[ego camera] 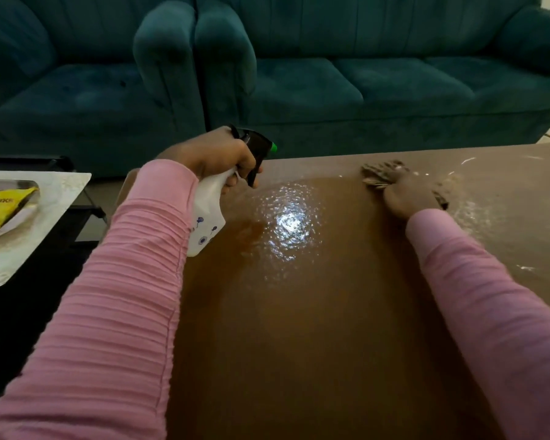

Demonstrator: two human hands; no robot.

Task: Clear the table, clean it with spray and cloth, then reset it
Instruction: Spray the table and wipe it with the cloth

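Observation:
The brown table (pixel 299 328) fills the lower middle and right of the head view, its top glossy with a wet patch catching the light. My left hand (pixel 213 154) grips a white spray bottle (pixel 207 214) with a black trigger head and green nozzle, held over the table's far left part. My right hand (pixel 410 195) presses a brownish cloth (pixel 380 173) onto the table near its far edge. The cloth is blurred and partly hidden under the hand. White streaks lie on the table to the right of the cloth.
A low black side table at the left carries a pale tray (pixel 45 223) holding a yellow packet (pixel 4 208). Two teal sofas (pixel 362 84) stand close behind the table.

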